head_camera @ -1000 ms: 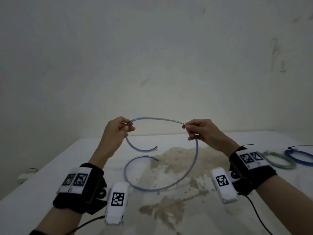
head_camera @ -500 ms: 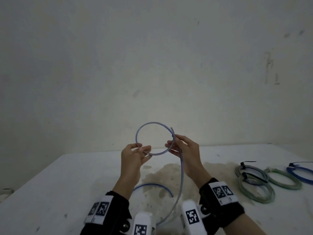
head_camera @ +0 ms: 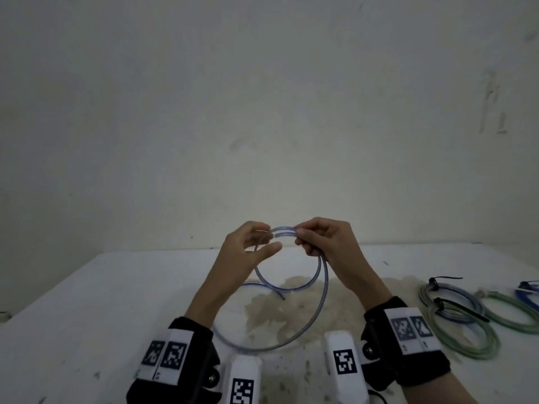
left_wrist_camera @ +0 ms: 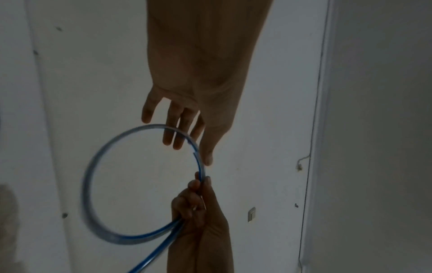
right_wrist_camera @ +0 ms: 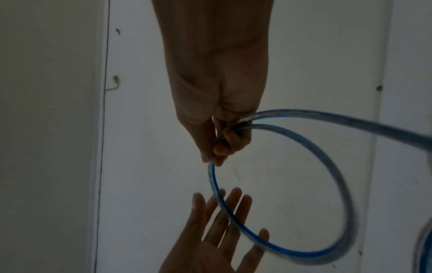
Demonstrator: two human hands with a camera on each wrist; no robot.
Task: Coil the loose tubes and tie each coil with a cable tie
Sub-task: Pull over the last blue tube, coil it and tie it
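Note:
A clear tube with a blue stripe (head_camera: 318,275) is bent into a loop that hangs below both hands, above the white table (head_camera: 87,301). My right hand (head_camera: 300,237) pinches the overlapping turns at the top of the loop; its fingers curl round the tube (right_wrist_camera: 339,175) in the right wrist view. My left hand (head_camera: 269,237) sits just left of it with straight fingers (left_wrist_camera: 175,140), and the tube (left_wrist_camera: 86,184) crosses them without being gripped. The tube's long tail (head_camera: 291,339) sweeps down onto the table, with its free end near the stain.
Several tied coils lie at the right of the table: a grey-blue coil (head_camera: 449,301) with black cable ties, green coils (head_camera: 466,339), and a blue coil (head_camera: 528,293) at the edge. A brown stain (head_camera: 277,310) marks the table's middle. A bare wall stands behind.
The loop, which stood above the hands, now hangs below them. My left hand has released its pinch and opened. My right hand has moved to the top of the loop.

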